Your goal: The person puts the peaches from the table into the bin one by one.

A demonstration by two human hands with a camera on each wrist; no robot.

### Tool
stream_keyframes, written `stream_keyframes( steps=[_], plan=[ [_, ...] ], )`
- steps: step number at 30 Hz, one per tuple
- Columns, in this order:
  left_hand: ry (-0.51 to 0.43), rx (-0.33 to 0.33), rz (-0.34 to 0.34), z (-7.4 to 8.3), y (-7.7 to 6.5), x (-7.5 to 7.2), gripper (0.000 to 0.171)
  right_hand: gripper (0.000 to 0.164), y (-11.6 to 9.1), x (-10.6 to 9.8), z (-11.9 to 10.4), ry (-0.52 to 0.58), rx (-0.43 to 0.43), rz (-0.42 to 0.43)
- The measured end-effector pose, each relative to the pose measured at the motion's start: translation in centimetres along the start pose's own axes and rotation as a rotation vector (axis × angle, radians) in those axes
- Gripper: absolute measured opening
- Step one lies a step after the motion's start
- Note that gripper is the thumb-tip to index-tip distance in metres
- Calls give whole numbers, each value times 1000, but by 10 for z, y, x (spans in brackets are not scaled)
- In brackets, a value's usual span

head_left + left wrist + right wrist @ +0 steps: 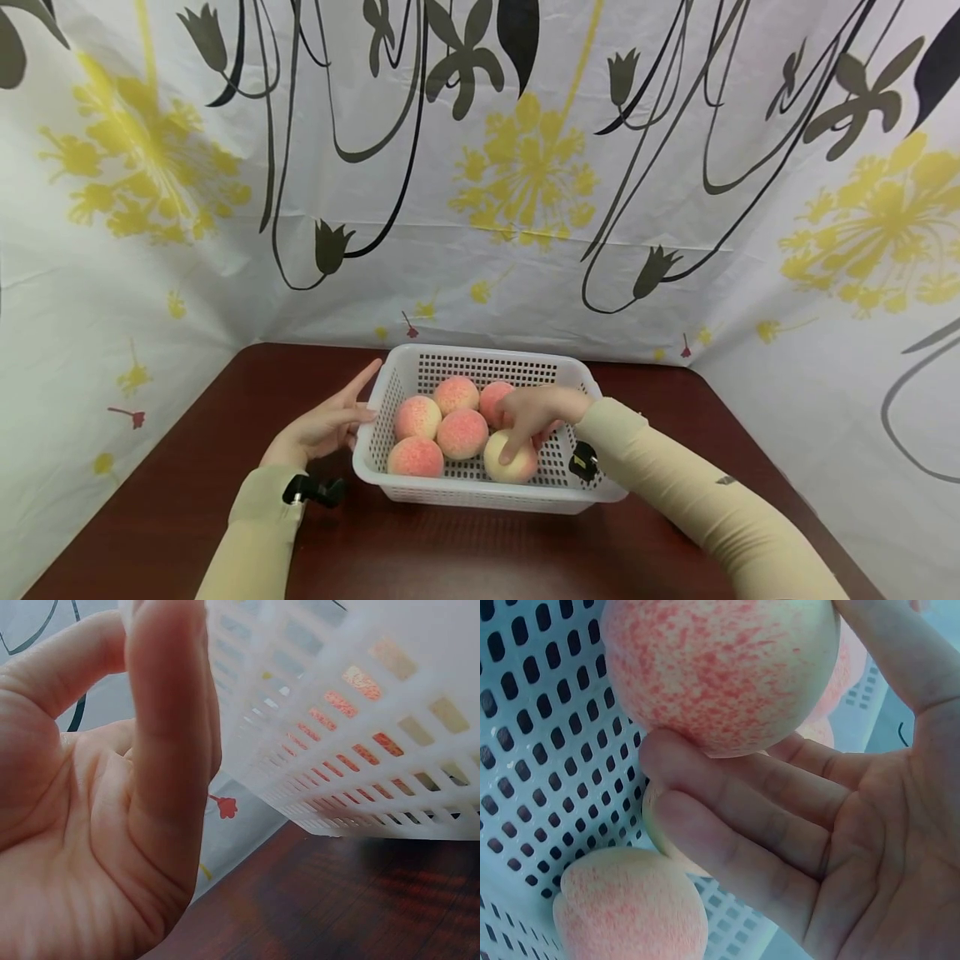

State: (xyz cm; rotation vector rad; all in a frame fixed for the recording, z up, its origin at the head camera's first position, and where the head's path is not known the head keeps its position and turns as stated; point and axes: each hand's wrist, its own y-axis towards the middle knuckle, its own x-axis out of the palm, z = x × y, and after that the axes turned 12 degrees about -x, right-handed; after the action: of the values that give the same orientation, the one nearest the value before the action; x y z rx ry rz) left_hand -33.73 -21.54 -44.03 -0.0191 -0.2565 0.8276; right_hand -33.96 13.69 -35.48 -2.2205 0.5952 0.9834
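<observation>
A white perforated plastic basket [487, 493] holds several pink and cream peaches [462, 433]. At its left end my left hand [322, 427] touches the rim, its fingers mostly straight. The left wrist view shows the palm and fingers of this hand [127, 795] against the basket's outer wall [330, 645]. Inside the basket, towards the front right, my right hand [536, 410] grips a pale peach [504, 467] between thumb and fingers. Seen from the right wrist, this speckled peach [720, 671] sits on the fingertips, and another peach [630, 907] lies below. The right hand partly covers the peaches behind it.
The basket stands on a dark reddish-brown table [420, 558], near its back edge. A white sheet [390, 283] with yellow and grey flower prints hangs behind and along both sides. Dark wrist devices [315, 490] sit on both sleeves.
</observation>
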Motion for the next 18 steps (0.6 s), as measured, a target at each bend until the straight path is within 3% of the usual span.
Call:
stream_keyframes(
  steps=[4, 8, 18],
  plan=[
    [13, -2, 7, 0, 1, 1, 87, 32, 2, 4, -2, 32, -38, -14],
    [20, -7, 15, 0, 1, 1, 86, 29, 4, 6, -3, -31, -74, -26],
    [2, -14, 13, 1, 1, 1, 87, 31, 7, 10, -2, -60, -88, -34]
  ],
)
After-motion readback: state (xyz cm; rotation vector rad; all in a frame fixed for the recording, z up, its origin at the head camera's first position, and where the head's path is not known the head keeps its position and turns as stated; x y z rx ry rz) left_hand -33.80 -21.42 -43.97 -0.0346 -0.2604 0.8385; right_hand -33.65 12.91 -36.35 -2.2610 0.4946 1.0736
